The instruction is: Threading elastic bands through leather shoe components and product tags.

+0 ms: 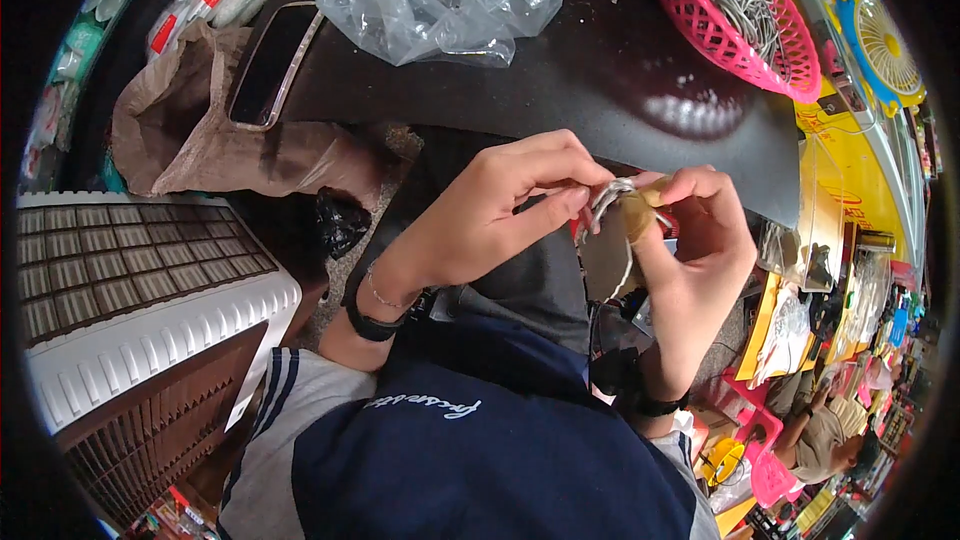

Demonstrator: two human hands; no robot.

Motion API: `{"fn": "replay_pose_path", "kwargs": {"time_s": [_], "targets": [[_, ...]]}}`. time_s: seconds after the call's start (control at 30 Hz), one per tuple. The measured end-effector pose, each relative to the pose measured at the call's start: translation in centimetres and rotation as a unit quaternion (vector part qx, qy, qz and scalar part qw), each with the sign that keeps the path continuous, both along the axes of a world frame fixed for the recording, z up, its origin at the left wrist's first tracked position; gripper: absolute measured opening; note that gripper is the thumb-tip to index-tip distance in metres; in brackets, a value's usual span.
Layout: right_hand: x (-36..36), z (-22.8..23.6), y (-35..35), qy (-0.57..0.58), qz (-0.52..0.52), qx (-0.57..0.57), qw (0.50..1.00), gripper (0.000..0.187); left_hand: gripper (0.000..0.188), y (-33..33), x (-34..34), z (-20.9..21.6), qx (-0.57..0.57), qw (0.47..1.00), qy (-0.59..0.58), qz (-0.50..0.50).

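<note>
In front of my body, both hands meet over a small bundle of pale grey cable [618, 185]. My left hand [490, 208] pinches the bundle's left side between thumb and fingertips. My right hand [698, 240] is closed at its other side, thumb and forefinger on a yellowish, see-through strip [635, 214] that looks like tape and lies against the cable. A whitish cable end [622, 278] hangs down below the fingers. Part of the bundle is hidden by my fingertips.
A dark table [600, 105] lies ahead. On it are a clear plastic bag [440, 10] and a pink basket [700, 25] heaped with grey cables [745, 0]. A phone [275, 65] rests on a brown bag [165, 130] at left, above a white air cooler [190, 325]. Someone sits far right.
</note>
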State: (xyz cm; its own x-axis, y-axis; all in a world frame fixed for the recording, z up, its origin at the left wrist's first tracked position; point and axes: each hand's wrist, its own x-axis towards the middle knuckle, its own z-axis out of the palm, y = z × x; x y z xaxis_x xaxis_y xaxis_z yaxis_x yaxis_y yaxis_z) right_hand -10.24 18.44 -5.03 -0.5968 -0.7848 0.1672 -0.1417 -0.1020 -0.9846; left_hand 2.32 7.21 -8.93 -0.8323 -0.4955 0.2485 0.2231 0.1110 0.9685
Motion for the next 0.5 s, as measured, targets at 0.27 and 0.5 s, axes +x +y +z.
{"fn": "replay_pose_path", "kwargs": {"time_s": [0.27,0.5], "targets": [[-0.7,-0.4,0.1,0.05,0.042,-0.014,0.998,0.02,0.015,0.2,-0.8,-1.5,0.108,0.988,0.108,0.036],[-0.2,0.3,-0.1,0.127,0.05,-0.024,0.99,0.023,0.016,0.2,-0.6,-1.6,0.074,0.985,0.136,0.074]]}}
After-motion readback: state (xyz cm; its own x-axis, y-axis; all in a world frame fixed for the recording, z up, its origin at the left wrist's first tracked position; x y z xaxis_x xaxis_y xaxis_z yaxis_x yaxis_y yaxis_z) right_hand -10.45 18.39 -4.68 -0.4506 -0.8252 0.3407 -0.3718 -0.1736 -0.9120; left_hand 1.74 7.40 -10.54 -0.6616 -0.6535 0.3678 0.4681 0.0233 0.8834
